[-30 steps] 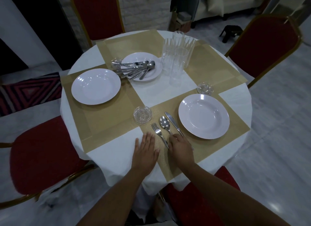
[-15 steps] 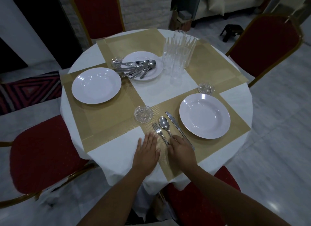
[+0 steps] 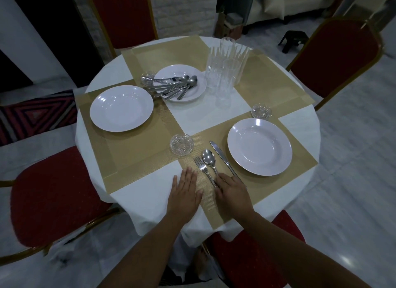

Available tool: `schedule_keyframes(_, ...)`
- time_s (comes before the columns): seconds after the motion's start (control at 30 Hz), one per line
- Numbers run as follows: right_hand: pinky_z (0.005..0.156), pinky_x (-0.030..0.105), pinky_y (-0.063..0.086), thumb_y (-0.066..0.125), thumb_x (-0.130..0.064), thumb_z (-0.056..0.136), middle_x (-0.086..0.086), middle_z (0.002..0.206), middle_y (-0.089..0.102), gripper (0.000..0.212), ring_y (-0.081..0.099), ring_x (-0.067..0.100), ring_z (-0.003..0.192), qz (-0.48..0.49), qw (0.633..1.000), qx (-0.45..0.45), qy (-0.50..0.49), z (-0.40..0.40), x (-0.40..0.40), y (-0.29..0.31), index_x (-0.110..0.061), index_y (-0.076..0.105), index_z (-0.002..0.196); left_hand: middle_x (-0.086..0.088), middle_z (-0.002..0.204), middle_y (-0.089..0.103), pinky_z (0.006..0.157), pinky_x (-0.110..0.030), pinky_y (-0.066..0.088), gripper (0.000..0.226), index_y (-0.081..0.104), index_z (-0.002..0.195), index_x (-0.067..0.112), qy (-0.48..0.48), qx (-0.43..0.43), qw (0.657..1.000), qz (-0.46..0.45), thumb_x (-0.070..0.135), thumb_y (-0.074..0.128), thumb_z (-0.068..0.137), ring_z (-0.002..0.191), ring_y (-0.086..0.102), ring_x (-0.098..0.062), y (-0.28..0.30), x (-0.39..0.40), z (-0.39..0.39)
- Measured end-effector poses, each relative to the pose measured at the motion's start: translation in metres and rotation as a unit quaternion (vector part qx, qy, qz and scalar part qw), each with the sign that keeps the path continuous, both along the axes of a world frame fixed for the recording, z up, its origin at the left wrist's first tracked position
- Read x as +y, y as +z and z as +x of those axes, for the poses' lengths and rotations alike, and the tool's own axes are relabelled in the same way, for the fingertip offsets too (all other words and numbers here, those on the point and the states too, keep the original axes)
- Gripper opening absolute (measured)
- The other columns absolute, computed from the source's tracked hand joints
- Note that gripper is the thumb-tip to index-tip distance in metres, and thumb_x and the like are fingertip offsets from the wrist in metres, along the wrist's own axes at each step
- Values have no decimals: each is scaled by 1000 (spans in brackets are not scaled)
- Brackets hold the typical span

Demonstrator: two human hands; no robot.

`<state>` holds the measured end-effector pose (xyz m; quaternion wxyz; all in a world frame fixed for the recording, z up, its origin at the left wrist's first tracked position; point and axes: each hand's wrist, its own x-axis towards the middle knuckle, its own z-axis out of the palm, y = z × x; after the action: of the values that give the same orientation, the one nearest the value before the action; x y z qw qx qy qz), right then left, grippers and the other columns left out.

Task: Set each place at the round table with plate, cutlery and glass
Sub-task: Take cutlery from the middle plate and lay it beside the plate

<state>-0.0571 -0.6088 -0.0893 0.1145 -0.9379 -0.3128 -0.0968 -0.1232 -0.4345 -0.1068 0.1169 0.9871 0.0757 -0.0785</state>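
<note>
- Counter [image 3: 300,124]: near-right plate [image 3: 259,147] on its mat.
- My left hand [image 3: 184,193] lies flat, released.
- My right hand [image 3: 232,191] rests on the handles of fork [image 3: 201,165], spoon [image 3: 209,158], knife [image 3: 221,157]; grasp unclear.

Near place has a white plate [image 3: 259,146] on its gold mat, with a knife [image 3: 222,158], spoon [image 3: 209,159] and fork [image 3: 201,166] side by side just left of it. Another white plate [image 3: 121,108] sits on the left mat. A third plate [image 3: 182,82] holds the spare cutlery [image 3: 171,87], next to a bunch of clear glasses [image 3: 227,67].
</note>
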Motion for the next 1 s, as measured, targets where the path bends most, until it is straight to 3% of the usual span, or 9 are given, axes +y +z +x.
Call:
schedule_keyframes(0.17,74,38,57,63,-31,81,4,111,72,35,70,22,88,2,1000,22,-13,0,-1,0,-12,71,109,-11,154,33,115,-46,15,73,36,146,8,2,3,1000,-3,52,2,98,144,28,-26,0,0,0)
schedule_keyframes(0.37,76,36,56,61,-32,84,2,113,71,33,69,21,91,-14,999,29,-4,0,-3,-4,-15,71,111,-9,160,16,118,-42,0,81,20,152,11,-5,-15,1000,-7,57,-11,92,149,9,-23,-2,-1,0)
schedule_keyframes(0.5,75,36,56,60,-30,85,2,112,71,31,69,21,91,-14,999,34,-2,0,-3,-1,-15,71,109,-9,159,17,117,-43,0,80,21,151,11,-11,4,1000,-5,57,-9,93,148,11,-24,0,0,-1)
schedule_keyframes(0.63,75,35,56,58,-30,86,2,111,72,31,69,20,90,-7,999,46,-4,0,-3,1,-15,72,109,-10,155,31,115,-46,12,75,35,147,9,-4,17,1000,2,54,1,98,144,26,-25,-1,0,-1)
schedule_keyframes(0.7,74,33,56,52,-30,88,2,110,72,32,69,20,88,-3,999,47,-1,0,-3,5,-14,72,108,-10,157,26,116,-45,7,80,29,149,10,-7,15,1000,-8,57,-6,95,146,20,-25,1,0,-1)
schedule_keyframes(0.83,74,30,55,42,-31,87,1,108,72,38,68,19,85,-5,999,52,5,2,-1,14,-16,72,102,-5,162,-5,119,-40,-9,99,2,154,15,-23,13,1000,-10,65,-31,75,149,-8,-21,6,1,0)
schedule_keyframes(1.0,69,28,54,41,-31,86,-2,102,71,33,66,18,81,-3,997,72,7,2,-1,19,-19,70,96,-4,162,-7,118,-39,-10,106,0,154,16,-25,15,999,-14,65,-36,68,149,-10,-19,7,3,0)
